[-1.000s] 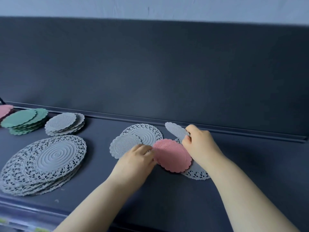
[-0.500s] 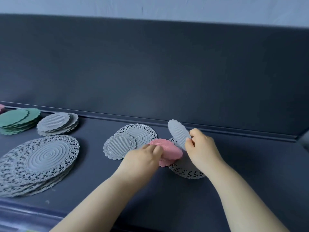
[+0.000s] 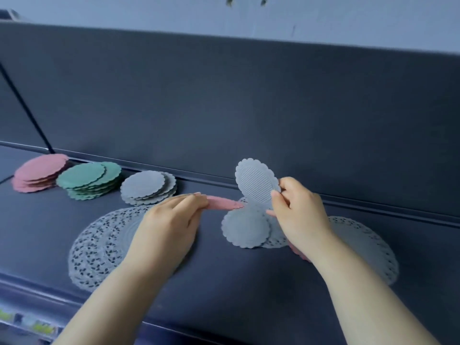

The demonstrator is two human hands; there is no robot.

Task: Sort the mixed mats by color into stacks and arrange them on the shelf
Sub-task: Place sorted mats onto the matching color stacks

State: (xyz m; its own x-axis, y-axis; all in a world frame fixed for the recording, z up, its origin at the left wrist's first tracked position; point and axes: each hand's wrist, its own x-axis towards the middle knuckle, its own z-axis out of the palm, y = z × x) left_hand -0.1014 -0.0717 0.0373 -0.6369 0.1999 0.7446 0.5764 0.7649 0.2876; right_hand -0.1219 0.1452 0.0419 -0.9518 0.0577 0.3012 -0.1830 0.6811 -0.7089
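My left hand (image 3: 169,227) pinches a small pink scalloped mat (image 3: 224,203), held nearly edge-on above the dark shelf (image 3: 236,290). My right hand (image 3: 298,215) holds a small grey scalloped mat (image 3: 254,183) tilted upright. Below them lies another small grey mat (image 3: 245,229) on a grey lace mat. A large grey lace mat (image 3: 368,247) lies under my right forearm, and a bit of pink mat (image 3: 300,255) shows beneath my wrist. At the back left stand a pink stack (image 3: 39,171), a green stack (image 3: 87,179) and a grey stack (image 3: 146,186).
A stack of large grey lace mats (image 3: 99,245) lies at the front left, partly under my left hand. A dark back panel (image 3: 224,108) rises behind the shelf. The shelf's front edge (image 3: 37,295) runs along the lower left, with price labels below it.
My left hand has lifted the pink mat and carried it left. My right hand has raised the grey mat higher. The view has swung left, bringing the pink stack into sight.
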